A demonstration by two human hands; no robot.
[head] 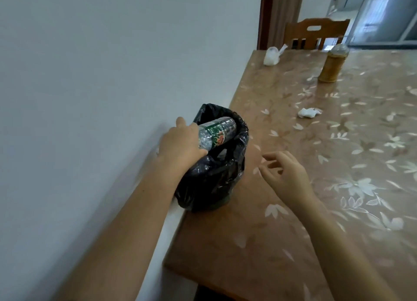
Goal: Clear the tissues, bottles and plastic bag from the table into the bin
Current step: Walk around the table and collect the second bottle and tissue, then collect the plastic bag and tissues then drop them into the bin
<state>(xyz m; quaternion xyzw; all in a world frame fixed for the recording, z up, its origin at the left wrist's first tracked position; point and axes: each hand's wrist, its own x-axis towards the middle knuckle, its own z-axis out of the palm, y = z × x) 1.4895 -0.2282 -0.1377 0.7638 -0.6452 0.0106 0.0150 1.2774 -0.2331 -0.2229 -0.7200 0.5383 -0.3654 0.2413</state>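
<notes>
While the clear water bottle (216, 131) with the green label lies tilted across the mouth of the bin (216, 165), its base pointing up and right over the black liner and its neck end buried in the left hand (180, 145), the drop looks only a moment off. That left hand is wrapped around the bottle, fingers closed on the neck end, right at the liner's near rim in mid-frame. The bottle's long axis runs from lower left to upper right, so tipping the base down into the opening is what this move turns on, I'd say. The right hand (286, 176) hovers just right of the bin over the tabletop (248, 244), empty, fingers loosely spread and curled. Further out, a crumpled tissue (308, 113) sits right of centre and nearer the right hand. Near the upper right corner stand a brown bottle (332, 63) and a white plastic bag (272, 56), with a wooden chair (316, 32) behind them.
</notes>
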